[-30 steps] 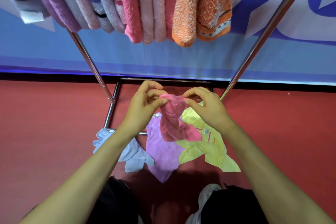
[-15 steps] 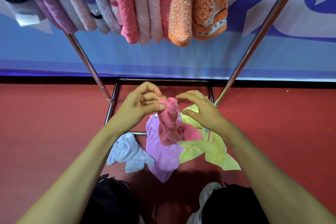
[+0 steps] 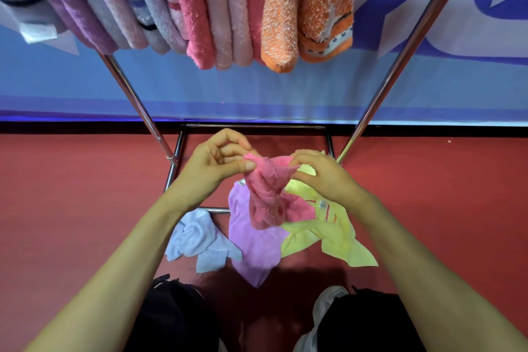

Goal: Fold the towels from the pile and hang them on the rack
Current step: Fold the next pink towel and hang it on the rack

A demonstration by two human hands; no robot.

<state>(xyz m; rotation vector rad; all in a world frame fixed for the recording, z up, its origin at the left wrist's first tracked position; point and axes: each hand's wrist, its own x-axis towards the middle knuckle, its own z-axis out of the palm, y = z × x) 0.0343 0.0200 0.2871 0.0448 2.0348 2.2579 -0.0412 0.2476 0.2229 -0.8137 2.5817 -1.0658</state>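
- Two hands, left hand [image 3: 213, 164] and right hand [image 3: 324, 177], pinch a crumpled pink towel's [image 3: 268, 191] top edge (fuzzy, twisted), above thin lilac [image 3: 253, 243], yellow [image 3: 334, 240], pale-blue towels [image 3: 200, 243]
- Plush folded towels [image 3: 200, 6] hang on steel rack [image 3: 400, 48]

Pink towel [image 3: 268, 194]; lilac towel [image 3: 251, 240], yellow towel [image 3: 334, 240], pale-blue towel [image 3: 197, 240]; red floor [image 3: 71, 194].

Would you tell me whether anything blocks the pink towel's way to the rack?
Nothing visible does: the left hand and right hand pinch the pink towel, with open air up to the hung towels; the rail is out of view.
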